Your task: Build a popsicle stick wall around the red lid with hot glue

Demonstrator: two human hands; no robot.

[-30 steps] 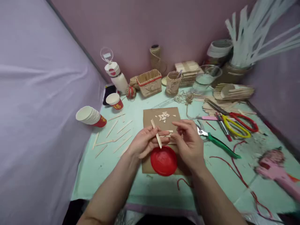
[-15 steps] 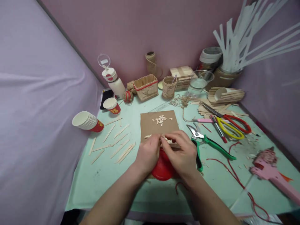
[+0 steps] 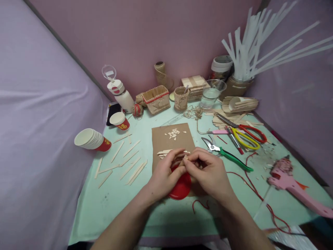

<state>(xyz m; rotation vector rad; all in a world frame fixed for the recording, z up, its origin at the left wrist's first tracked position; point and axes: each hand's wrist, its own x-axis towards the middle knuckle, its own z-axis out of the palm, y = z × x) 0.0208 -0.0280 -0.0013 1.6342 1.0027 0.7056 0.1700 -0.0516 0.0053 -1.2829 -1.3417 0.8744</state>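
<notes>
Over a red round dish [image 3: 180, 189], my left hand [image 3: 165, 173] and my right hand [image 3: 212, 170] meet at the fingertips. Pinched between them is a small pale wood piece [image 3: 185, 157], mostly covered by the fingers. The dish lies on a brown cardboard sheet [image 3: 158, 139]. A heap of small wood chips [image 3: 173, 133] sits on the upper part of that sheet. Thin wood slivers [image 3: 163, 152] lie just beyond my left fingers, partly hidden by them.
Split craft sticks [image 3: 130, 163] and stacked paper cups [image 3: 91, 139] are on the left. To the right lie green pruning shears [image 3: 229, 156], scissors [image 3: 244, 135], red cord [image 3: 251, 184] and a pink glue gun [image 3: 293, 187]. A stick-built box [image 3: 157, 100] and water bowl [image 3: 210, 95] stand behind.
My right hand has turned and drawn back slightly, and my left fingers have opened from a fist into a curved pinch. The slivers on the cardboard show more. The view has shifted slightly.
</notes>
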